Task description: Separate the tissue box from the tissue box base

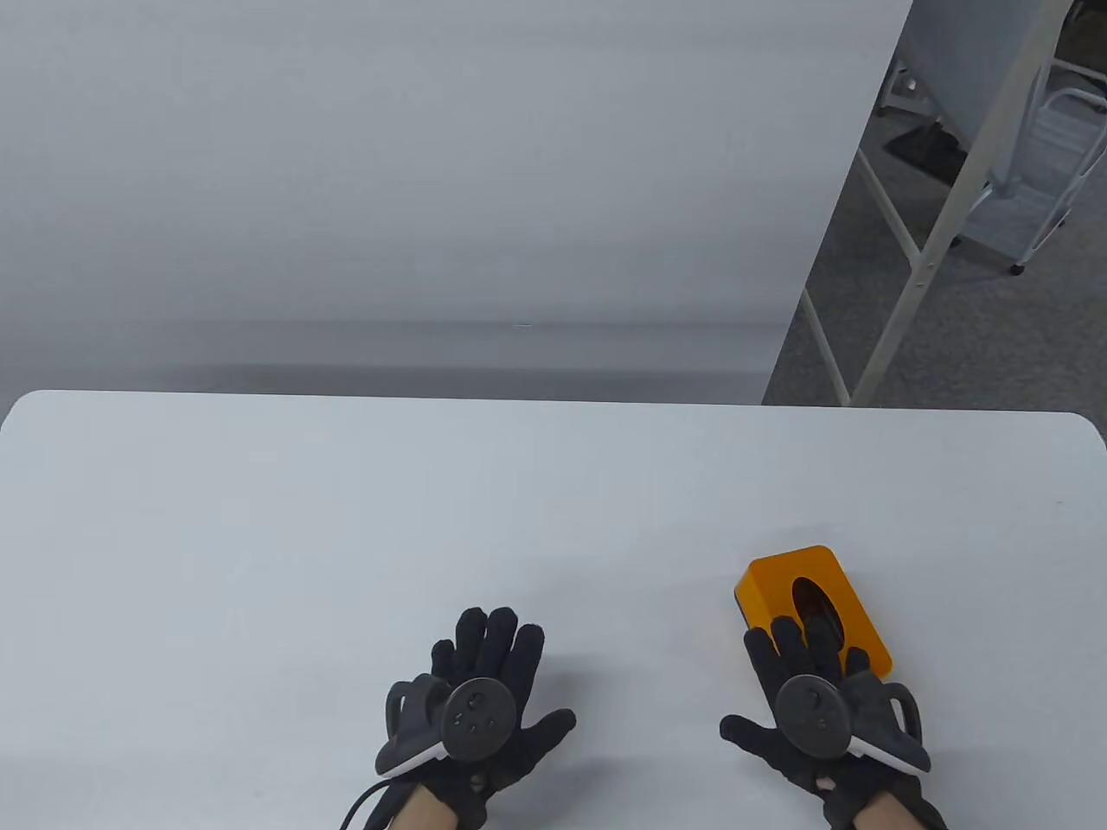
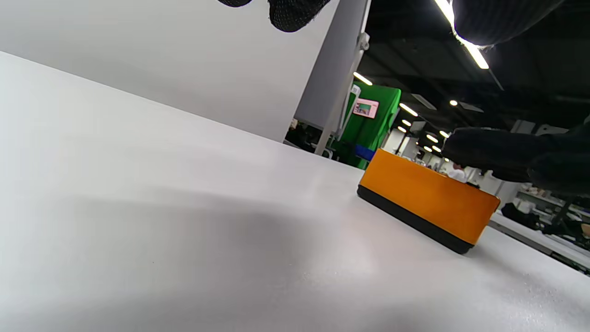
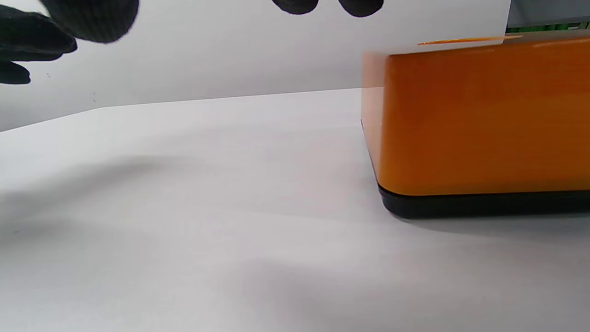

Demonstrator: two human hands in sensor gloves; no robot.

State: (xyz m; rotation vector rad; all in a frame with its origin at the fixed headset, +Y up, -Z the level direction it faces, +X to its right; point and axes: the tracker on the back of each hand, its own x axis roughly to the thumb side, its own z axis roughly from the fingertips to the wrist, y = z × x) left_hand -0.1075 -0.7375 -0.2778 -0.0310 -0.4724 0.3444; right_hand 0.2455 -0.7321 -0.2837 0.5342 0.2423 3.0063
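Observation:
The orange tissue box with an oval top opening sits on its black base at the near right of the white table. My right hand lies open with its fingers stretched over the near end of the box top; I cannot tell whether they touch it. The left wrist view shows the box on the base with the right hand's fingers over it. The right wrist view shows the box and base up close. My left hand is open, palm down, to the box's left, holding nothing.
The table's far edge runs in front of a grey-white backdrop wall. A metal frame and a trolley stand on the floor beyond the table at the back right.

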